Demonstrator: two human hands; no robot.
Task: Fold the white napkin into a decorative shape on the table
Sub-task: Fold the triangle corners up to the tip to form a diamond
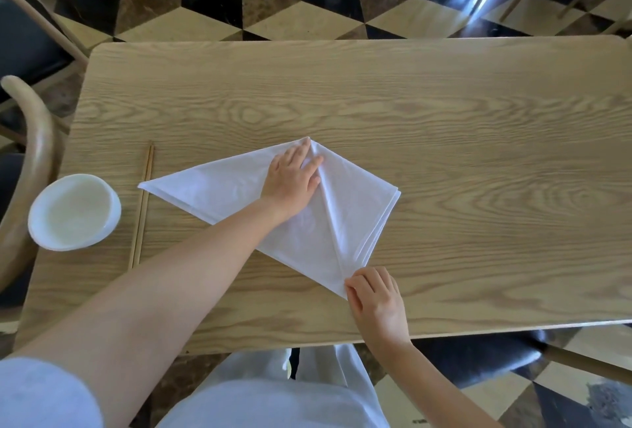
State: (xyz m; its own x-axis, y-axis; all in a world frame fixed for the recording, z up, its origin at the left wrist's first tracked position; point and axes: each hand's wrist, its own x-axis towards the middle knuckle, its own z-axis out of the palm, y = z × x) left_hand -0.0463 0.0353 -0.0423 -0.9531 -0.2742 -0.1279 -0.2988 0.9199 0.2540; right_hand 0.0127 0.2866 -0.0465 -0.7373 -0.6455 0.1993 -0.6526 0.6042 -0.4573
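Observation:
The white napkin (355, 202) lies flat on the wooden table (444, 119), folded into a triangle whose right corner is turned down along a centre crease. Its left point reaches toward the chopsticks. My left hand (290, 181) rests flat on the napkin near the top point, fingers spread over the crease. My right hand (376, 301) pinches the napkin's bottom tip near the table's front edge.
A white bowl (75, 212) sits at the table's left edge, with a pair of wooden chopsticks (143, 205) lying beside it. Chairs stand at the left (30, 140) and at the lower right (496, 355). The floor is checkered.

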